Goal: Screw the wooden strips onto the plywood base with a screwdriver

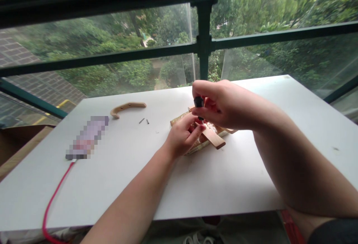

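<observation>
A small wooden assembly (213,138) made of flat strips lies in the middle of a white table (223,184). My left hand (183,135) rests on its left side, fingers curled and pinching a part of it. Just above, my right hand (216,103) is closed round a small black tool handle (198,102) that points down at the wood. A curved wooden piece (127,108) lies apart to the left. Two small dark screws (144,121) sit between it and the assembly.
A blurred flat object (88,136) lies at the table's left, with a pink cable (53,199) running from it off the front edge. Behind the table a green-framed window (204,42) looks out on trees. A brown cardboard box (16,143) stands at the left.
</observation>
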Available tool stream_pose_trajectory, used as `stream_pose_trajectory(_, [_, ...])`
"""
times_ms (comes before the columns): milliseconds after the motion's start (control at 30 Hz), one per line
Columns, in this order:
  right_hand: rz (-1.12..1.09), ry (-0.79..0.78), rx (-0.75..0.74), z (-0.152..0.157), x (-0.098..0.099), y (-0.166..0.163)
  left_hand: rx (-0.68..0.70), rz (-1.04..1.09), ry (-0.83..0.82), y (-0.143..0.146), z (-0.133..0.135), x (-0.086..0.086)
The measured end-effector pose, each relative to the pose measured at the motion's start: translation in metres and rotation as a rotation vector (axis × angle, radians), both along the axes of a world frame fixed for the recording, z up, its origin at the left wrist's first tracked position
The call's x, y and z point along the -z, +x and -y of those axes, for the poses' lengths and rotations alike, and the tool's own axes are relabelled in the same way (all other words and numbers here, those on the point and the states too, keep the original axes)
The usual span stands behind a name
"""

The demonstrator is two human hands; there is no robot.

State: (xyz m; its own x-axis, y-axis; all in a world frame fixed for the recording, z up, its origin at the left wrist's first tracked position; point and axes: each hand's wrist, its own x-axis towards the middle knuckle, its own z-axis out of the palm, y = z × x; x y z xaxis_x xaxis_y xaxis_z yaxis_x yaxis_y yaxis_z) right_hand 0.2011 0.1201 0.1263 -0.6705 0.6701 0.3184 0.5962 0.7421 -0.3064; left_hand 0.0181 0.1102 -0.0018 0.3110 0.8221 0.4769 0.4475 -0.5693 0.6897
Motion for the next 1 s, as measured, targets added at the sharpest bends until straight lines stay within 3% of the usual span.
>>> stream_pose_trajectory(267, [-0.029, -0.002, -0.025, 0.0, 0.002, -0.002, -0.04, 0.083, 0.063, 0.001, -0.002, -0.002])
stream_pose_trajectory(500, [0.019, -0.05, -0.194, 0.0, 0.001, 0.007, -0.042, 0.048, 0.105, 0.0, -0.002, -0.005])
stream_pose_trajectory(1000, [-0.01, 0.014, -0.049, -0.006, 0.01, -0.002, -0.036, -0.008, 0.134, 0.003, -0.003, -0.005])
